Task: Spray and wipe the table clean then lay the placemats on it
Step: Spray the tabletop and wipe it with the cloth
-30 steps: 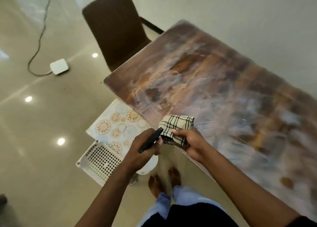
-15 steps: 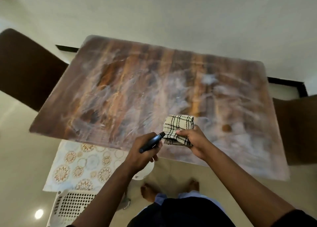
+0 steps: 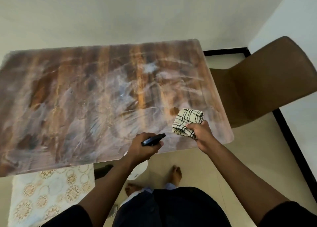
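The left hand (image 3: 144, 147) grips a spray bottle (image 3: 153, 139); the right hand (image 3: 199, 132) clutches a folded cloth (image 3: 187, 120). Ahead of them the worktop (image 3: 85, 98) looks streaked, seemingly mid-wipe. Placemats (image 3: 51, 192) wait unlaid, below the left hand.

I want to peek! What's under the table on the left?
A patterned placemat lies below the table edge. The tabletop covers whatever lies farther underneath.

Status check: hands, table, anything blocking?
Left hand grips black spray-bottle head; right hand holds folded checked cloth. Wood-grain tabletop streaked, no mats laid. Patterned placemats below near edge. Nothing blocking.
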`<state>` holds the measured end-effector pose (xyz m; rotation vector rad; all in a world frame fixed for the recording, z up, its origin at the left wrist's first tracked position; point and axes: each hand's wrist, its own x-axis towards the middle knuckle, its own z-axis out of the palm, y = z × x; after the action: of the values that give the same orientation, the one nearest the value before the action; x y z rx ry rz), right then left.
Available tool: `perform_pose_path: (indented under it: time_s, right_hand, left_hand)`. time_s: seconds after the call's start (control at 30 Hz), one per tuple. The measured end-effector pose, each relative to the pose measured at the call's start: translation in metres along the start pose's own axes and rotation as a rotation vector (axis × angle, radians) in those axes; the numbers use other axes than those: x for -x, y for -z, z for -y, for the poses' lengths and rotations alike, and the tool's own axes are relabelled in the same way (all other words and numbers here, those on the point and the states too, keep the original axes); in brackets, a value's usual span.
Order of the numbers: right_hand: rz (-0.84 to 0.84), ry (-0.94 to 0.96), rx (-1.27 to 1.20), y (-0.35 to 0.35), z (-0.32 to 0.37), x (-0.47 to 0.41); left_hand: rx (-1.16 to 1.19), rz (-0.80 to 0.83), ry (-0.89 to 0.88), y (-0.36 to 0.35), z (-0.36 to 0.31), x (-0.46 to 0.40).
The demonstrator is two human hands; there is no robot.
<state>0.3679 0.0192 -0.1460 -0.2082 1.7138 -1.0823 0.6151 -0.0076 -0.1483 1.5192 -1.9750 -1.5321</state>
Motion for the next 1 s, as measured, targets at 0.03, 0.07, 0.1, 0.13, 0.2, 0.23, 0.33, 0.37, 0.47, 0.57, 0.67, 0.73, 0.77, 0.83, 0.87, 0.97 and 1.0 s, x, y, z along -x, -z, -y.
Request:
perform_pose_path:
  time_s: [0.03, 0.07, 0.1, 0.13, 0.2, 0.23, 0.33, 0.37, 0.47, 0.57, 0.67, 0.73, 0.77, 0.83, 0.87, 0.97, 1.0]
  right_hand:
    - [-0.029, 0.005, -0.019, 0.011, 0.0, -0.003]
    - [-0.062, 0.011, -0.042, 0.022, -0.001, -0.006]
    - [-0.099, 0.013, -0.059, 0.033, -0.001, -0.009]
    - [-0.14, 0.017, -0.069, 0.042, -0.001, -0.011]
    - [-0.235, 0.028, -0.087, 0.062, -0.003, -0.017]
    - [-0.278, 0.034, -0.092, 0.072, -0.003, -0.019]
    - [-0.356, 0.058, -0.094, 0.099, -0.008, -0.023]
    - [-0.376, 0.059, -0.093, 0.107, -0.008, -0.023]
    - [-0.416, 0.062, -0.084, 0.125, -0.012, -0.025]
    - [-0.444, 0.078, -0.082, 0.139, -0.016, -0.027]
    - [-0.466, 0.099, -0.046, 0.15, -0.017, -0.024]
    - [-0.481, 0.117, -0.03, 0.157, -0.016, -0.022]
    - [-0.489, 0.123, -0.027, 0.159, -0.017, -0.02]
    - [-0.508, 0.125, -0.034, 0.164, -0.017, -0.017]
    - [-0.514, 0.131, -0.044, 0.166, -0.017, -0.015]
    - [-0.538, 0.16, -0.063, 0.173, -0.018, -0.012]
    - [-0.538, 0.171, -0.068, 0.174, -0.018, -0.01]
  left_hand:
    - [-0.01, 0.019, 0.01, -0.009, -0.005, -0.006]
    - [-0.011, 0.047, 0.023, -0.017, -0.011, -0.011]
    - [-0.008, 0.081, 0.042, -0.025, -0.016, -0.016]
    - [-0.008, 0.113, 0.062, -0.031, -0.019, -0.021]
    - [-0.037, 0.154, 0.101, -0.045, -0.025, -0.031]
    - [-0.052, 0.159, 0.121, -0.052, -0.028, -0.036]
    - [-0.067, 0.156, 0.172, -0.068, -0.034, -0.046]
    - [-0.069, 0.159, 0.177, -0.072, -0.037, -0.049]
    - [-0.063, 0.172, 0.184, -0.083, -0.042, -0.057]
    - [-0.072, 0.194, 0.188, -0.096, -0.049, -0.067]
    - [-0.081, 0.216, 0.2, -0.106, -0.059, -0.076]
    - [-0.068, 0.218, 0.206, -0.112, -0.064, -0.081]
    - [-0.063, 0.22, 0.207, -0.115, -0.066, -0.083]
    - [-0.066, 0.214, 0.207, -0.118, -0.068, -0.088]
    - [-0.073, 0.212, 0.208, -0.119, -0.068, -0.09]
    - [-0.11, 0.202, 0.208, -0.122, -0.067, -0.094]
    - [-0.125, 0.198, 0.197, -0.123, -0.066, -0.094]
